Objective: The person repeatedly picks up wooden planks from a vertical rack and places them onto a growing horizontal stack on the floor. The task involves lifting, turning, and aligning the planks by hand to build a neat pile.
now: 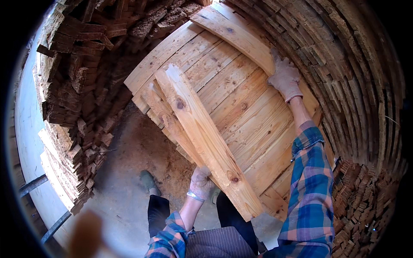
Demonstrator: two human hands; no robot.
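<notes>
A broad stack of pale, knotty wooden planks (241, 105) spreads out in front of me. Across its near left side lies a loose plank (200, 124) on a slant, with another narrower plank (167, 114) partly under it. My left hand (201, 182), in a light knit glove, is closed at the left edge of these two; its fingertips are hidden, and it seems to hold the narrower one. Farther off, my gloved right hand (285, 77) grips the right end of a curved-looking plank (234, 32) on the stack's far edge.
Tall piles of stacked boards (344, 69) wall in the right side. Rough-ended wood (81, 64) rises at the left, and more board ends (361, 206) stand at lower right. Sawdust covers the concrete floor (133, 159). A blurred brown object (86, 232) is at lower left.
</notes>
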